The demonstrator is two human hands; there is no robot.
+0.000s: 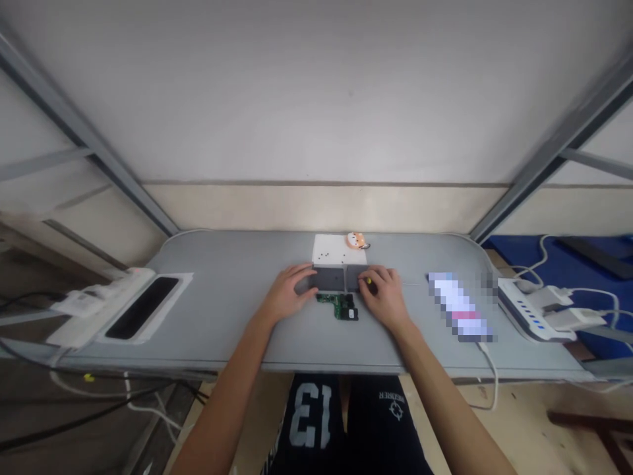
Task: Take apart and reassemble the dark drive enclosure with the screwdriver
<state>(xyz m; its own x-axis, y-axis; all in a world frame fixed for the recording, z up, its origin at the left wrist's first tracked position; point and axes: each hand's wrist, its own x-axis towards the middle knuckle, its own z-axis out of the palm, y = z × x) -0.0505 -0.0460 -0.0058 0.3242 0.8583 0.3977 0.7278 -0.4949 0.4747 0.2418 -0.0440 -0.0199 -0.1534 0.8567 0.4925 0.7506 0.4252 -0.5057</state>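
Observation:
A dark grey, flat two-part casing (pixel 330 278) lies on the table between my hands, with a pale seam down its middle. My left hand (pixel 289 291) grips its left end, thumb at the near edge and fingers at the far one. Over the right end is my right hand (pixel 383 295), fingers curled round what looks like a thin screwdriver. The tool's yellow end (pixel 368 281) shows at the fingertips, and its slim shaft points right. Just nearer to me sits a green circuit board (pixel 339 307) with black parts.
Behind the casing, a white sheet (pixel 329 244) carries several tiny dark specks, perhaps screws, and an orange-and-white animal-face item (pixel 355 241). A blurred-out phone (pixel 457 307) with a cable and a charging station (pixel 534 313) stand right. A black phone-like slab (pixel 143 308) and power strip (pixel 106 307) are left.

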